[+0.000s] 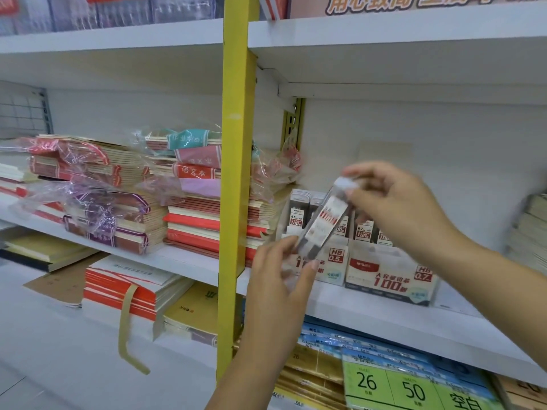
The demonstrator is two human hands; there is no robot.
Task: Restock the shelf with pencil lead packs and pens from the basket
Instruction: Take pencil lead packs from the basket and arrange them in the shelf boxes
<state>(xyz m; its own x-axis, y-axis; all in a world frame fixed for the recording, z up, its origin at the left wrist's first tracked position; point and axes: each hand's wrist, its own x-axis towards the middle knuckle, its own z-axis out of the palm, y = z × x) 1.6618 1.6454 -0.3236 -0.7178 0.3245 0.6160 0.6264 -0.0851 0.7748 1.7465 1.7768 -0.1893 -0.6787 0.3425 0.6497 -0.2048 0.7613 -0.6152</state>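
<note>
A stationery shop: white shelves [384,318] stacked with wrapped notebooks [118,179], lead-refill display boxes [390,273], price labels [393,389].

lead pack [325,220]: clear, red-striped | tilted | before HB 0.5 box [336,257]

lead pack [324,221] motion-blurred, label unreadable; top sign [414,5] cropped.

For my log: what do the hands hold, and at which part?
One lead pack: right hand pinches its top end, left hand its bottom end.
</note>
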